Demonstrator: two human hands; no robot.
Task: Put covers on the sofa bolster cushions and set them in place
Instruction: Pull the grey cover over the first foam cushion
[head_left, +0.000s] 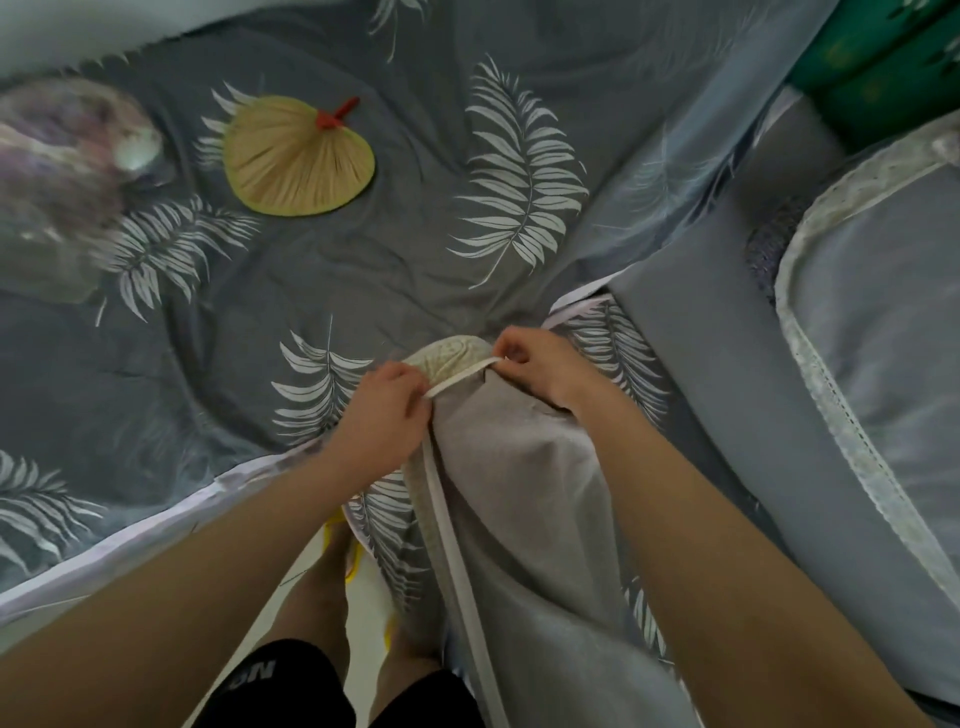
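A long bolster cushion stands on end against the bed edge, mostly inside a grey-beige cover with a white trimmed opening. Its cream top end pokes out above the cover's rim. My left hand grips the white rim on the left side of the opening. My right hand pinches the same rim on the right side. The rim stretches taut between both hands across the cushion's top. A white strip of trim runs down the cover's left side.
A grey bedsheet with white leaf print covers the bed. A woven straw fan with a red handle lies on it. A mottled pillow sits at the left. Grey cushions with lace trim lie at the right. My legs are below.
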